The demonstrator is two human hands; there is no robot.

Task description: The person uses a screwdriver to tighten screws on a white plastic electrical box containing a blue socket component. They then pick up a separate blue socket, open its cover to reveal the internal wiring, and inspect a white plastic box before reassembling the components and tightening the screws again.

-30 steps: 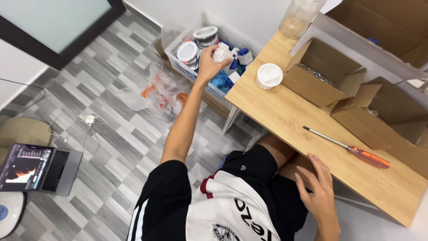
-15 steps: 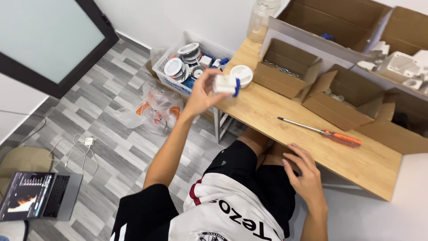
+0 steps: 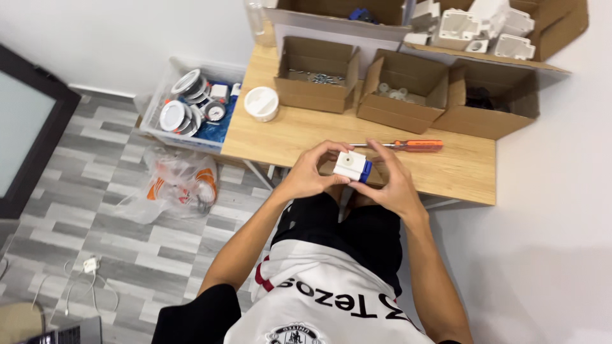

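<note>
We have just brought the small white block (image 3: 351,164) with a blue end from the bin (image 3: 167,79) left of the worktop (image 3: 459,169). Now left hand (image 3: 310,175) and right hand (image 3: 390,181) clamp their fingers on it, just before the orange screwdriver (image 3: 401,145).

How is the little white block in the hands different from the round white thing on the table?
The white block is boxy with a blue end; the round white piece is a plain disc. The block is held up between the left hand and right hand; the round piece rests untouched on the wooden table. Both are mostly white.
</note>
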